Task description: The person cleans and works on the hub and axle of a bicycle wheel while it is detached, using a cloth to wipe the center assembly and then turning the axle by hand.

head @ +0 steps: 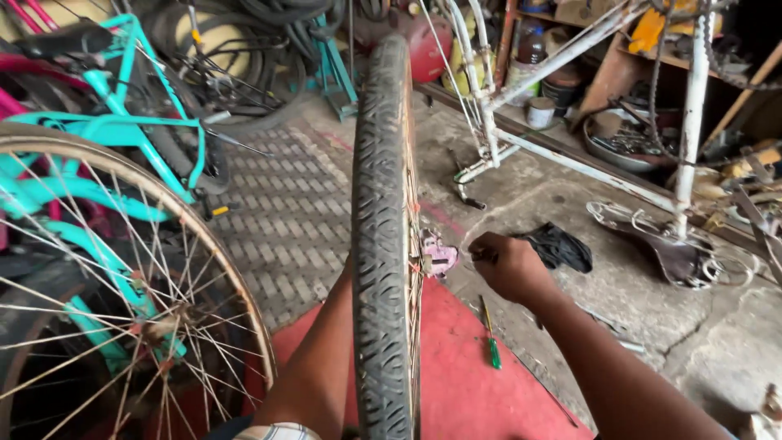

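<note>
A bicycle wheel with a black treaded tyre [381, 212] stands upright in front of me, seen edge-on. My right hand [507, 262] is closed on a small tool at the wheel's hub [421, 262], on the right side of the tyre. My left forearm [319, 358] reaches up behind the left side of the tyre; the hand itself is hidden by it. A pink rag or part [440, 254] lies just beyond the hub. A green-handled screwdriver [490, 338] lies on the red mat [464, 383] under my right wrist.
A bare spoked rim [122, 269] leans at the left before a turquoise bicycle frame [122, 122]. A white frame [570, 98] stands upside down at the right, its saddle [668, 253] on the concrete. A black cloth [562, 244] lies near my hand. Cluttered shelves fill the back.
</note>
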